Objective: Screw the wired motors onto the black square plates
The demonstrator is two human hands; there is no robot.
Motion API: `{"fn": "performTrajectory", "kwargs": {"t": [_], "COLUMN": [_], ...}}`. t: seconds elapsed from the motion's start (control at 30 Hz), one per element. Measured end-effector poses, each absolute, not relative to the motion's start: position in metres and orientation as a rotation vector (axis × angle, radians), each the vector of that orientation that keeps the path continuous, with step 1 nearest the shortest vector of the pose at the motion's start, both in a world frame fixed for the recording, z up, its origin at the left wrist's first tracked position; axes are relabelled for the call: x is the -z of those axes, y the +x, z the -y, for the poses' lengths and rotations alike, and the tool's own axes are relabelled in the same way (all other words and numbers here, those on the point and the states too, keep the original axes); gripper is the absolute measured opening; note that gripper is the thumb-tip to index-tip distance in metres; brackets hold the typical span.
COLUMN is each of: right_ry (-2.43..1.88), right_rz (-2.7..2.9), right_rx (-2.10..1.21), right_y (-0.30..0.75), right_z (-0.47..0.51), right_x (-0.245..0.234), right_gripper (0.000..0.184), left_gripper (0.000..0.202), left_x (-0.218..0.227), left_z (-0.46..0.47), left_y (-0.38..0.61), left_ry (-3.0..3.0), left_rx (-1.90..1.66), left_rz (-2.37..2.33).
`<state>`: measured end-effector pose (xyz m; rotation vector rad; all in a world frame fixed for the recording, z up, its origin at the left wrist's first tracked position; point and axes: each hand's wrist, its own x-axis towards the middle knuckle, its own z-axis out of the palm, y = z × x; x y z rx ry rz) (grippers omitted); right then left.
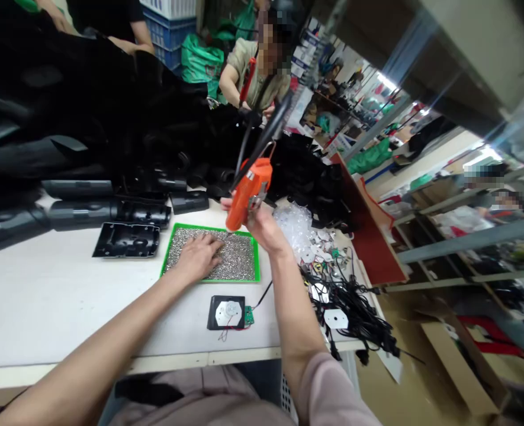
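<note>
My left hand (199, 255) lies palm down on a mass of tiny silvery screws (237, 257) in a green tray (256, 260), its fingers stretched out and partly apart. My right hand (262, 228) is wrapped round an orange electric screwdriver (249, 195) held up above the tray's back right corner. The far end of the tool is hard to make out against the dark background. In front of the tray lies a small black housing (212, 313) carrying a white plate, with a green circuit board (248, 315) and thin wires beside it.
Black plastic shells (128, 240) stand left of the tray, with a big dark heap (88, 118) behind. Black cables (359, 313), small parts and clear plastic bags (293, 228) crowd the right side. A co-worker (244, 71) sits across the table.
</note>
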<state>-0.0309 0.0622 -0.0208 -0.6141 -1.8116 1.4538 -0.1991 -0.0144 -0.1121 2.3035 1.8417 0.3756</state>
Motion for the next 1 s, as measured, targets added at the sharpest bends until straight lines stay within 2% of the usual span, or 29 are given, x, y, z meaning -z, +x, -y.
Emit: {"fn": "performTrajectory", "kwargs": {"t": [0.1,0.4,0.5,0.63,0.7,0.77,1.0], "right_ry": [-0.613,-0.458,-0.414,-0.371,-0.388,-0.41,-0.572], "right_rz": [1.792,1.725,1.598,1.672,1.64,1.526,1.413], "right_rx": [-1.489,-1.472,-1.501,-1.876,-1.905,-1.794,-1.726], "right_y": [-0.042,-0.014,-0.005,0.005,0.004,0.0,-0.026], "right_z": [-0.064,-0.016,-0.007,-0.003,0.0,0.004,0.019], "right_x": [0.019,0.013,0.016,0.02,0.022,0.024,0.022], "right_gripper": [0.064,0.045,0.051,0.071,0.069,0.062,0.049], "left_gripper": [0.015,0.028,0.027,0.031,0.033,0.032,0.026], "left_x": [0.119,0.128,0.129,0.124,0.121,0.119,0.126], "left_z": [0.005,0.028,0.032,0.04,0.049,0.061,0.105], "left_y": [-0.195,-0.197,-0.196,-0.196,-0.196,-0.194,-0.185], "left_ry": [2.305,2.239,2.193,2.316,2.402,2.423,2.168], "left_rx": [-0.393,-0.772,-0.837,-0.757,-0.769,-0.849,-1.175], "left_rz": [-1.824,-1.879,-1.875,-1.961,-1.949,-1.891,-1.77]}}
